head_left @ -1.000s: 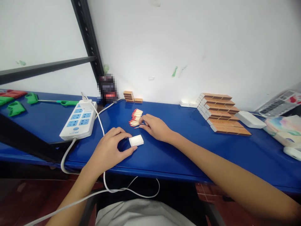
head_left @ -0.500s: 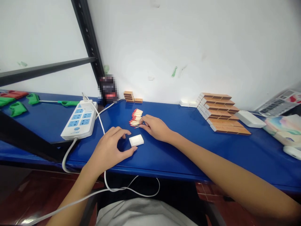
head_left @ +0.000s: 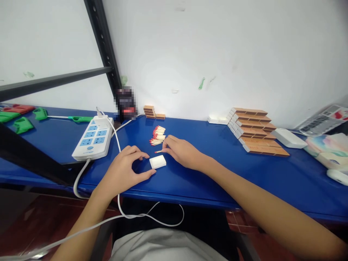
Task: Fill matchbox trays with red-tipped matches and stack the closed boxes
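A small white matchbox tray lies on the blue tabletop. My left hand is around its left side, thumb and fingers apart, the thumb tip near the tray's front edge. Between the thumb and fingertips of my right hand is a single match, its red head pointing left, just above the tray's far edge. Beyond it lies a loose pile of matches with red heads mostly to the left.
Stacked matchboxes stand at the right, with a smaller stack near the wall. White trays lie at the back. A power strip with a white cable, a black metal frame and green lighters are at left.
My right hand has drawn a match away from the pile, towards me and closer to the white tray. My left hand has barely shifted.
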`<action>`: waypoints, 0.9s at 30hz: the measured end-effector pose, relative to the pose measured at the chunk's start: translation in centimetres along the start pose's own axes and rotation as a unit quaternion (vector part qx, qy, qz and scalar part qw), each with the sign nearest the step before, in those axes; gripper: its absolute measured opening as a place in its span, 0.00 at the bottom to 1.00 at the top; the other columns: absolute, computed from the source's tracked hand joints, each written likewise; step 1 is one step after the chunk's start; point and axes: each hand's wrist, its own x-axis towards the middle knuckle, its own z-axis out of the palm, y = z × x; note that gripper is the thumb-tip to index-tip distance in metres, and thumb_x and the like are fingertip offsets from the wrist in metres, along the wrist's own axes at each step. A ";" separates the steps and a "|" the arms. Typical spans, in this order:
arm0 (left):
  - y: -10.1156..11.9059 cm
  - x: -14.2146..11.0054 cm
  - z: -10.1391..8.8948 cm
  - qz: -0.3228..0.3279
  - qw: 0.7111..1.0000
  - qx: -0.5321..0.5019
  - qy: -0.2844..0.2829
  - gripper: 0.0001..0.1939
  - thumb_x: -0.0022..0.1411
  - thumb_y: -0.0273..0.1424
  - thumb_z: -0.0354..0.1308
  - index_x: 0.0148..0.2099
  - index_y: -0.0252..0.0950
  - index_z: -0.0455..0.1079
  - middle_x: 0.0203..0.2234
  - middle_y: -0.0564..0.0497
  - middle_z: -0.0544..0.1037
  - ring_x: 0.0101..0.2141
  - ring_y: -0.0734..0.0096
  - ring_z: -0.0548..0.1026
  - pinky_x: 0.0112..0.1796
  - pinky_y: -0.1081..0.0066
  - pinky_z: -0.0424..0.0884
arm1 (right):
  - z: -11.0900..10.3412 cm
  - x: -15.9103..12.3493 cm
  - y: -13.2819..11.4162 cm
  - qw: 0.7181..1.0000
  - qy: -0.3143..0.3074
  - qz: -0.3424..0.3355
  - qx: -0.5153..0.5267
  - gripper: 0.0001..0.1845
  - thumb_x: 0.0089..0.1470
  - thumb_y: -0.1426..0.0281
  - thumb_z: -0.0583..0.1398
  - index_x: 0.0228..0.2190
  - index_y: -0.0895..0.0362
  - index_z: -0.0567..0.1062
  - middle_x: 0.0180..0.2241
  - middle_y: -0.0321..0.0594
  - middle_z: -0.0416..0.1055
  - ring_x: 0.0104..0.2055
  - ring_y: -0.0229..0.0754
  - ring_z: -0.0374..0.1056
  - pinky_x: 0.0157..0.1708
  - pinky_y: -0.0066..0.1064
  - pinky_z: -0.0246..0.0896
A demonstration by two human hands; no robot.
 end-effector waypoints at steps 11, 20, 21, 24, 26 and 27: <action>0.1 0.1 0.2 0.025 1.000 -0.013 0.005 0.15 0.67 0.45 0.68 0.49 0.41 0.82 0.39 0.50 0.77 0.41 0.63 0.73 0.45 0.62 0.72 | 0.0 -2.2 -2.7 0.997 -0.050 -0.057 -0.032 0.08 0.74 0.68 0.56 0.42 0.57 0.74 0.43 0.41 0.72 0.37 0.40 0.67 0.35 0.32 0.55; 0.1 0.0 0.3 0.032 0.999 -0.020 0.007 0.13 0.66 0.42 0.69 0.47 0.41 0.81 0.37 0.51 0.77 0.40 0.64 0.72 0.43 0.63 0.72 | -0.5 0.3 -0.4 0.996 0.049 -0.036 0.059 0.05 0.69 0.70 0.62 0.42 0.56 0.80 0.35 0.37 0.72 0.35 0.37 0.66 0.37 0.30 0.57; 0.1 0.0 0.2 0.030 0.999 -0.021 0.005 0.13 0.66 0.42 0.69 0.47 0.41 0.81 0.37 0.51 0.77 0.40 0.64 0.72 0.43 0.63 0.72 | -0.4 0.9 -0.1 0.997 0.037 -0.034 0.052 0.07 0.68 0.71 0.63 0.46 0.56 0.80 0.37 0.38 0.72 0.36 0.38 0.67 0.38 0.31 0.58; 0.0 -0.1 0.2 0.026 0.999 -0.022 0.006 0.12 0.66 0.41 0.69 0.46 0.40 0.81 0.36 0.51 0.77 0.40 0.64 0.72 0.42 0.63 0.72 | 0.1 2.5 0.4 0.999 0.017 -0.041 0.025 0.13 0.67 0.72 0.64 0.52 0.54 0.80 0.43 0.42 0.75 0.42 0.41 0.70 0.41 0.32 0.59; 0.0 -0.1 0.2 0.024 0.999 -0.022 0.007 0.11 0.66 0.41 0.69 0.45 0.40 0.81 0.36 0.51 0.77 0.39 0.64 0.72 0.41 0.64 0.71 | 0.6 3.0 0.4 0.999 0.026 -0.036 0.010 0.12 0.68 0.73 0.62 0.51 0.55 0.80 0.45 0.44 0.75 0.44 0.42 0.70 0.42 0.33 0.59; 0.0 -0.1 0.2 0.024 0.999 -0.022 0.007 0.11 0.66 0.41 0.69 0.45 0.40 0.81 0.36 0.51 0.77 0.39 0.64 0.72 0.41 0.64 0.71 | 0.8 3.1 0.4 0.999 0.030 -0.033 0.007 0.11 0.69 0.73 0.61 0.50 0.55 0.80 0.45 0.44 0.75 0.44 0.42 0.70 0.42 0.33 0.59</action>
